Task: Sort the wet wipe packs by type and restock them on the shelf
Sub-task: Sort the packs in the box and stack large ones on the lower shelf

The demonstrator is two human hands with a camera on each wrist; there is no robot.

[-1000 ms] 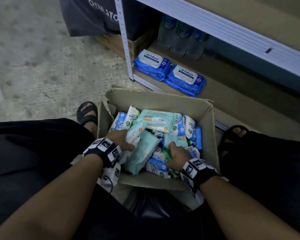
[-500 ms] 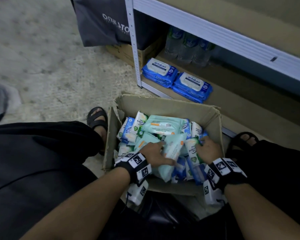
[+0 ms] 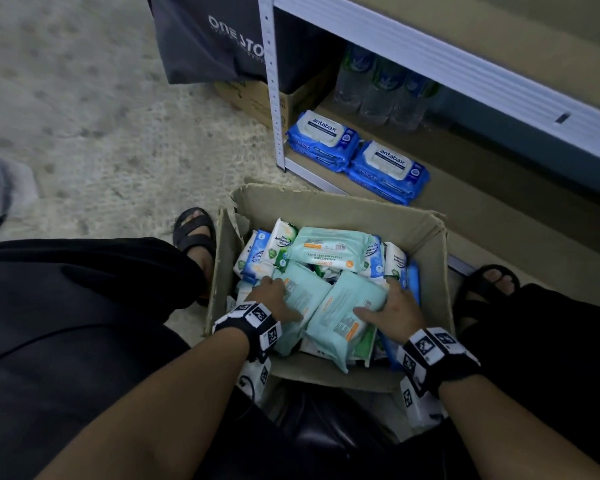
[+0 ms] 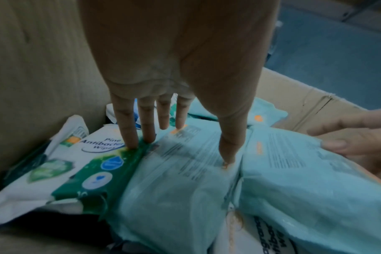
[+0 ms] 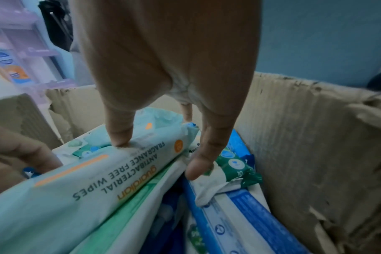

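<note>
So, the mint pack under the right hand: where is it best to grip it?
Probably across its short width from above: the mint pack lies tilted on the heap, its long edges exposed. The right hand already straddles it, thumb on one edge, fingers down the other.

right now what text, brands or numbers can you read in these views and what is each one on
"antabax": lids of the two blue packs on the shelf.
"ONE STO", cut off by the shelf post: dark bag.
"guardian ANTIBACTERIAL FRAGRANCE FREE WIPES": mint pack under the right hand.
"Pine Antibacter... Wipes": green and white pack by the left hand.
"10": same type of pack.
Fine print on pack backs: too blurred.
</note>
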